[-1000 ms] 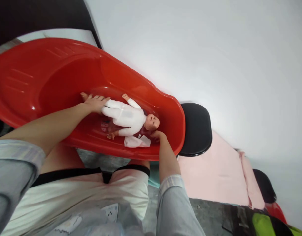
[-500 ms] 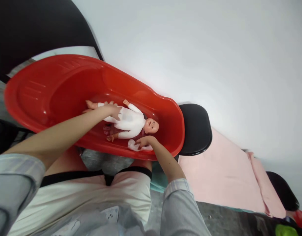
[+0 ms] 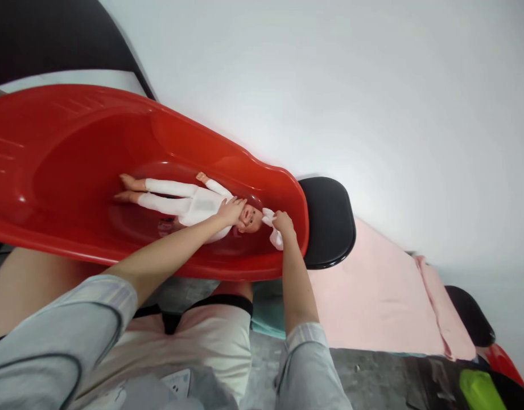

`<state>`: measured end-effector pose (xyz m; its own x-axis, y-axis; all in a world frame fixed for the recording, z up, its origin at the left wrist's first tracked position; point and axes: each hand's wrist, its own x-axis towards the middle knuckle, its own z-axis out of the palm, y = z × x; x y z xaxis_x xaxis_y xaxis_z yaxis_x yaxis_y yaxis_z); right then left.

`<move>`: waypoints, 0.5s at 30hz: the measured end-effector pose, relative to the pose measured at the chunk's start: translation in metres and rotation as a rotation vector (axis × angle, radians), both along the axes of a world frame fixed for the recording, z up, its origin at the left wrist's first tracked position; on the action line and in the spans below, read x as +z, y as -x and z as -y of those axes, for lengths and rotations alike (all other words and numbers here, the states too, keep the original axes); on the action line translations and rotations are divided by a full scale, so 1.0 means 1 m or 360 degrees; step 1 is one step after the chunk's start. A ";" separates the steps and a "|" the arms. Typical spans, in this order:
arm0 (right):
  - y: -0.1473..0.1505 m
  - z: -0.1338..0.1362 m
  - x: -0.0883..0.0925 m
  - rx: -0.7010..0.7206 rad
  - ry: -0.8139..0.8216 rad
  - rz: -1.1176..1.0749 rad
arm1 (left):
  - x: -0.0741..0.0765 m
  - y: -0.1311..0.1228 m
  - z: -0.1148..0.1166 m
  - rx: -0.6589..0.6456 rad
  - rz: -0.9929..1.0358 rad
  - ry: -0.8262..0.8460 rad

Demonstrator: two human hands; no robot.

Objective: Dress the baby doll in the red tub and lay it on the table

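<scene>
A baby doll (image 3: 189, 200) in a white suit lies on its back in a red plastic tub (image 3: 74, 154), head toward the right end. My left hand (image 3: 230, 210) rests on the doll's chest just below its chin. My right hand (image 3: 282, 222) pinches a small white cloth (image 3: 273, 229) beside the top of the doll's head (image 3: 250, 217).
A black round stool (image 3: 330, 222) stands under the tub's right end. A pink towel (image 3: 381, 296) lies spread to the right of it. A second black stool (image 3: 470, 316), something red and a green object (image 3: 479, 390) sit at the far right. A white wall is behind.
My left hand slid from the doll's legs up to its chest. My right hand picked the white cloth up from beside the doll and brought it to the doll's head.
</scene>
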<state>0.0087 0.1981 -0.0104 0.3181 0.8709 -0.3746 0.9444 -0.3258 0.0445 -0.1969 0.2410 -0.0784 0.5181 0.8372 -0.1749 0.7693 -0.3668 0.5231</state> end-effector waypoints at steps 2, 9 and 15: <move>0.007 -0.002 -0.012 0.0030 -0.0109 -0.0127 | -0.012 -0.001 0.002 -0.0030 0.0029 -0.0030; 0.010 -0.031 -0.037 0.0401 0.0175 -0.0299 | -0.041 0.004 0.000 -0.0014 0.0202 -0.0055; -0.002 -0.061 -0.055 0.0696 0.0239 -0.0448 | -0.041 0.001 0.003 0.0021 0.0220 0.0048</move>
<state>0.0104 0.2590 -0.0652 -0.1924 0.8299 -0.5237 0.9727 0.0905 -0.2139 -0.1975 0.2382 -0.1198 0.5278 0.8397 -0.1278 0.6939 -0.3395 0.6350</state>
